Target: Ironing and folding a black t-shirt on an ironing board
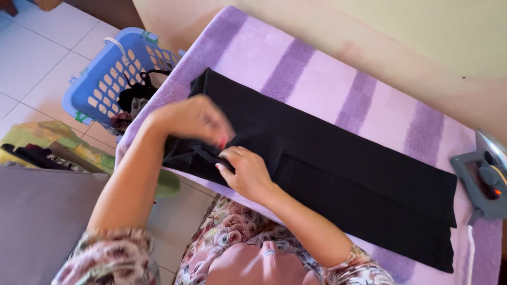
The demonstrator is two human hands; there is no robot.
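A black garment (338,158), folded long, lies flat across the bench (327,79), which is covered with a lilac towel bearing darker purple stripes. The garment runs from the far left of the bench to the near right. Both hands work at its left end. The left hand (193,120) is blurred; its fingers curl down onto the bunched cloth there, though whether they pinch it cannot be told. The right hand (247,171) lies just beside it on the near side, fingers bent and pressing on the black fabric at the near edge, thumb and fingertips closed on a fold. At the right edge of the bench stands a grey iron (486,179), well apart from both hands. On the tiled floor to the left sits a blue laundry basket (100,79) holding dark clothing. Nearer, at the left, lies a green patterned cloth (58,140) with dark items upon it.
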